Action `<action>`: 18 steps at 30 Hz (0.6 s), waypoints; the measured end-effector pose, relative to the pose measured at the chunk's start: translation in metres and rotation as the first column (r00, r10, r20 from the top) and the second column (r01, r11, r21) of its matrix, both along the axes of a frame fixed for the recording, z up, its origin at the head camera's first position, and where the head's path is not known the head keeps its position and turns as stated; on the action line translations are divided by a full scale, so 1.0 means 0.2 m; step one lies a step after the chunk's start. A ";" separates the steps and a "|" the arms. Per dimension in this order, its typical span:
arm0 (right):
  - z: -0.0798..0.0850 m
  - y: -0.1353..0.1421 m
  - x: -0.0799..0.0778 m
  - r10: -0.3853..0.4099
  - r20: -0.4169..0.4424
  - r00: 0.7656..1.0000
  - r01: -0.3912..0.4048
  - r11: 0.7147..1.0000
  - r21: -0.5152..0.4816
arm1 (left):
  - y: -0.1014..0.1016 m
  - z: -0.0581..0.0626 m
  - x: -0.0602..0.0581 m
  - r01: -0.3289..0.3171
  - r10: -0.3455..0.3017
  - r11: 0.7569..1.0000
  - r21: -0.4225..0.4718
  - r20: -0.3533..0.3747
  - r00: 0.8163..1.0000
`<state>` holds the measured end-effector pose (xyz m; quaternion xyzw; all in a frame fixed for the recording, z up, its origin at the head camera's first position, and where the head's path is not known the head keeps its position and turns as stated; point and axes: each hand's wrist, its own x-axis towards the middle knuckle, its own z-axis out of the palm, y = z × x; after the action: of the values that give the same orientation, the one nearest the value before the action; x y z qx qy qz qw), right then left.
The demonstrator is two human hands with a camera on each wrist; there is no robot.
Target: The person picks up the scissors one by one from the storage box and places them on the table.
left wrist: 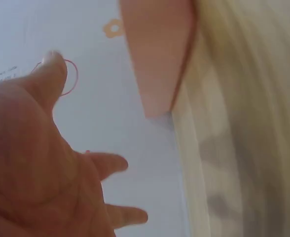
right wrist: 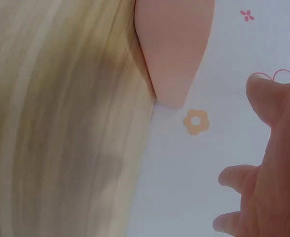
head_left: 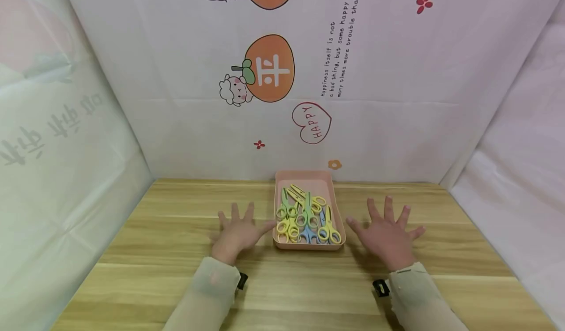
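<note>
A shallow pink tray (head_left: 304,176) stands on the wooden table, holding several small scissors in yellow, green and blue. Yellow scissors (head_left: 328,233) lie at its near right, green scissors (head_left: 307,211) in the middle, and blue scissors (head_left: 307,234) partly under them. My left hand (head_left: 238,230) is spread just left of the tray, its thumb close to the tray's side; whether they touch I cannot tell. On the other side, my right hand (head_left: 388,230) has its fingers splayed, thumb toward the tray. Neither hand holds anything. Both wrist views show the tray's outer wall (left wrist: 160,54) beside the hand.
The wooden table (head_left: 309,287) ends at a white printed cloth (head_left: 375,125) hanging behind the tray. White cloth sides rise at left (head_left: 88,174) and right (head_left: 521,174). A black strap piece (head_left: 381,288) sits at the right wrist.
</note>
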<state>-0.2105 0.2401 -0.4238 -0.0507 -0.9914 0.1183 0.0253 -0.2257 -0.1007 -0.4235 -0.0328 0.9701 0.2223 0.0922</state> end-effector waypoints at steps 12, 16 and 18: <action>0.01 0.01 -0.01 0.001 0.002 1.000 -0.001 1.000 -0.009 | 0.04 0.02 -0.04 0.154 -0.167 0.969 0.195 0.056 0.984; 0.02 0.01 0.00 0.000 0.009 1.000 0.000 1.000 -0.015 | 0.06 0.00 -0.04 0.150 -0.166 0.968 0.201 0.068 0.984; 0.02 0.01 0.00 0.001 0.012 1.000 -0.001 1.000 -0.015 | 0.06 0.00 -0.04 0.158 -0.173 0.968 0.197 0.064 0.983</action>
<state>-0.2113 0.2414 -0.4196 -0.0511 -0.9906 0.1257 0.0188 -0.2334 -0.0887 -0.4239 0.0482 0.9391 0.3043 0.1524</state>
